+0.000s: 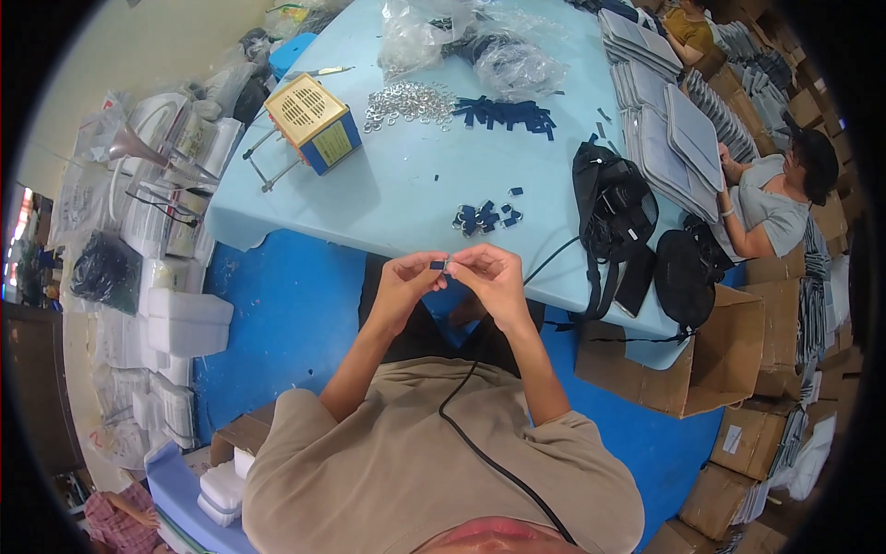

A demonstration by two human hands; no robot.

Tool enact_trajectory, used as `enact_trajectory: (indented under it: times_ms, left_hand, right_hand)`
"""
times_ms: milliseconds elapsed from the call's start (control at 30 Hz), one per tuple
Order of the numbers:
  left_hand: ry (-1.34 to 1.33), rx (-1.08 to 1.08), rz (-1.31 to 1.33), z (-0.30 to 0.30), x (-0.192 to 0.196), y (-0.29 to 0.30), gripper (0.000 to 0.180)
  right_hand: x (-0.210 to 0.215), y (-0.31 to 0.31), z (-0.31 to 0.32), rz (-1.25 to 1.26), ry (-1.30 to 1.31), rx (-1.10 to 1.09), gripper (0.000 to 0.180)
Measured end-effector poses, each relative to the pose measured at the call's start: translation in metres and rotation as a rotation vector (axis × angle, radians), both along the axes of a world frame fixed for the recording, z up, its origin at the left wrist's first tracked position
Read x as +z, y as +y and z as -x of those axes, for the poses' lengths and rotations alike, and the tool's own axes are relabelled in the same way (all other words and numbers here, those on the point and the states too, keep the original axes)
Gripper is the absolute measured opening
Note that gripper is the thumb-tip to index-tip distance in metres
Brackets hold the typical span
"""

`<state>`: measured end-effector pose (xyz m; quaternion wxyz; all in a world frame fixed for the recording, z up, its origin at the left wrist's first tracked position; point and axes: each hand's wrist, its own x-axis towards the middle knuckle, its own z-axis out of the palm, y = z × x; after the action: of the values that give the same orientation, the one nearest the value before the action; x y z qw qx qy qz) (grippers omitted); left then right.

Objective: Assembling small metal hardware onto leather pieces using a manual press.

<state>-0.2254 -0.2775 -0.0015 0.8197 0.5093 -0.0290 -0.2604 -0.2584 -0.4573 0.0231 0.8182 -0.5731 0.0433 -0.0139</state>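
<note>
Just off the near edge of a pale blue table (397, 198), both hands meet over the lap, where we find a small dark blue piece (437, 265) pinched between thumb and forefinger of the left hand (406, 284). The right hand (491, 281) closes its fingertips on the other end, beside a glint of metal; how far fabric and metal are joined, we cannot tell. We judge the step in hand to be fitting a strip to a ring, given the loose silver rings (411, 104) heaped beyond, the dark blue strips (508, 116) beside them, and a nearer cluster of ringed pieces (477, 220). The next move, in our reading, calls for a steady left pinch and a fine pull or fold from the right. We see both elbows bent and spread, forearms angled inward, wrists raised, fingers curled and knuckles outward, the two thumbs nearly tip to tip.
</note>
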Motion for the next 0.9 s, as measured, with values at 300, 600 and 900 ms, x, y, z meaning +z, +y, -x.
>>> enact_trajectory:
  times_ms: [300, 600, 900]
  left_hand:
    - [-0.019, 0.029, 0.085, 0.005, 0.001, -0.004, 0.02]
    - [-0.183, 0.141, -0.031, 0.005, 0.012, 0.004, 0.018]
    - [-0.286, 0.209, -0.017, 0.022, 0.012, 0.003, 0.015]
  right_hand:
    - [-0.008, 0.013, 0.008, 0.106, -0.069, -0.13, 0.012]
    - [0.01, 0.03, 0.026, 0.046, -0.076, -0.176, 0.018]
    - [0.005, 0.032, 0.034, 0.059, -0.09, -0.169, 0.02]
